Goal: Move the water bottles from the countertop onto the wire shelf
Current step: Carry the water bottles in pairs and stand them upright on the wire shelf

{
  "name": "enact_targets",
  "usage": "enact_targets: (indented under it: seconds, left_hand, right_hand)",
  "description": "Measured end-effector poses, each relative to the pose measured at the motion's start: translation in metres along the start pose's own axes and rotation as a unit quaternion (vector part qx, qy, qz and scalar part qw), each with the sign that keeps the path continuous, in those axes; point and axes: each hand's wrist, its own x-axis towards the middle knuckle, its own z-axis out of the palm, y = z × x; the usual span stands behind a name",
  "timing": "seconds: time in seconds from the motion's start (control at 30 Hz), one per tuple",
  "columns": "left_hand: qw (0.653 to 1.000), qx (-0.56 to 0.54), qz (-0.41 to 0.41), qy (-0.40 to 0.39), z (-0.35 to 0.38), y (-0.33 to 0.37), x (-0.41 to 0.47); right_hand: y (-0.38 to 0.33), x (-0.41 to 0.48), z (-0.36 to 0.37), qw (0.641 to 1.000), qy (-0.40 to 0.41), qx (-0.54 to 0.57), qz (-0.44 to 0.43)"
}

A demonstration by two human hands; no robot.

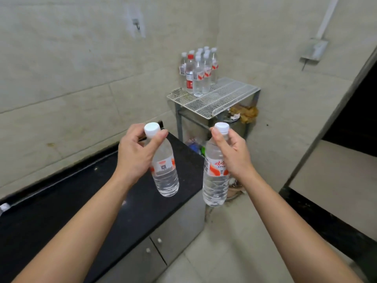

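A corner of a beige-tiled room, with the wire shelf (214,99) standing against the two walls where they meet. A cluster of water bottles (199,72) stands upright on the far left part of the shelf, close together, most with white caps and one with a red cap and red label; the rest of the shelf's grid lies bare. Below the shelf, a crumpled yellowish bag (245,113) and other clutter show through the frame, too blurred to tell apart.

In front of the shelf and to its left runs a black worktop (71,201) over grey cabinet doors (173,237) with small knobs. A person's two bare arms reach forward toward the shelf, each hand carrying one bottle by the neck. The left hand (135,154) holds the left bottle (165,172) in the air over the worktop's end nearest the shelf; its fingers (161,137) are pinching the neck just under the white cap, and the bottle hangs tilted, its base swung toward the right. The right hand (232,152) holds the right bottle (216,180) beyond the worktop's edge, above the tiled floor (234,242), well short of the shelf; its fingers (217,137) are pinching the neck below the cap, and the bottle hangs nearly upright. Both bottles are clear, filled, with orange-and-white labels, and hang apart from each other.

On the wall left of the shelf is a small hook (136,23); on the wall to its right, a grey junction box (314,50).
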Motion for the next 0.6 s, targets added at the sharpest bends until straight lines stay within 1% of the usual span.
enact_targets:
  seconds: [0.07,0.17,0.23,0.33,0.47,0.6]
  left_hand:
    - [1.000,-0.019,0.005,-0.024,0.033,0.001,0.021]
    - [0.995,-0.082,-0.028,-0.042,0.079,-0.007,0.060]
    - [0.993,-0.100,-0.038,-0.052,0.108,-0.017,0.091]
    - [0.993,-0.103,-0.031,-0.055,0.152,-0.031,0.143]
    - [0.993,-0.107,-0.017,-0.056,0.204,-0.033,0.216]
    - [0.995,-0.096,0.006,-0.026,0.255,-0.031,0.282]
  right_hand:
    - [0.008,0.028,-0.019,1.000,0.008,0.002,0.002]
    - [0.022,0.076,-0.042,1.000,0.012,0.004,-0.006]
    - [0.032,0.113,-0.055,1.000,0.012,-0.002,-0.018]
    - [0.047,0.174,-0.075,0.999,0.016,-0.017,-0.032]
    - [0.052,0.254,-0.101,0.999,0.017,-0.026,-0.020]
    - [0.056,0.324,-0.134,0.998,0.035,-0.034,-0.033]
